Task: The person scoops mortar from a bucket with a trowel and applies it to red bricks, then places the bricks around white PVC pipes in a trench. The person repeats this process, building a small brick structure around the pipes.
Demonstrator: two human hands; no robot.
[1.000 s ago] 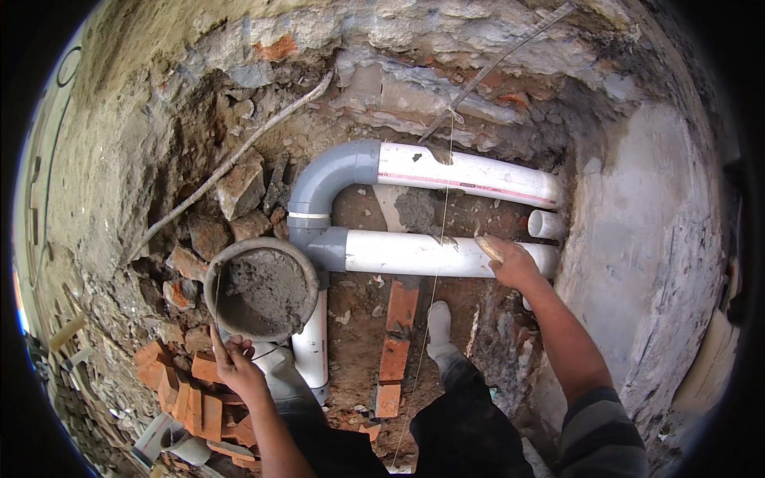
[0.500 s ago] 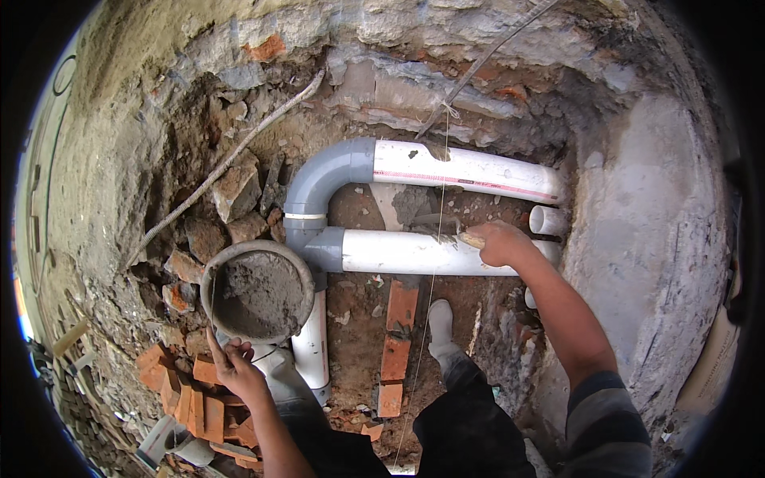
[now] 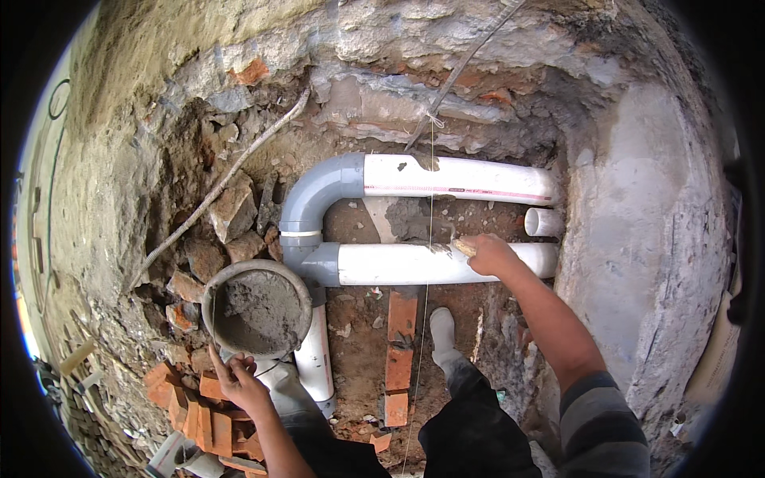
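I look down into a dug pit with two white pipes joined by a grey elbow [image 3: 312, 199]. My right hand [image 3: 488, 253] rests on the lower white pipe [image 3: 398, 264], closed on a small pale tool whose tip touches the pipe near a hanging string [image 3: 430, 199]. My left hand [image 3: 239, 381] grips the near rim of a round pan of grey mortar [image 3: 256, 309] that sits beside the elbow. The upper white pipe [image 3: 458, 177] lies behind a patch of wet mortar [image 3: 406, 219].
Red bricks [image 3: 195, 406] are stacked at lower left, more lie end to end [image 3: 400, 342] on the pit floor beside my white boot [image 3: 442, 334]. Broken rubble [image 3: 231, 215] lines the left wall. A short pipe stub [image 3: 543, 221] protrudes from the grey right wall [image 3: 637, 239].
My right hand has slid left along the lower white pipe toward the string. My left hand has stayed at the pan's rim.
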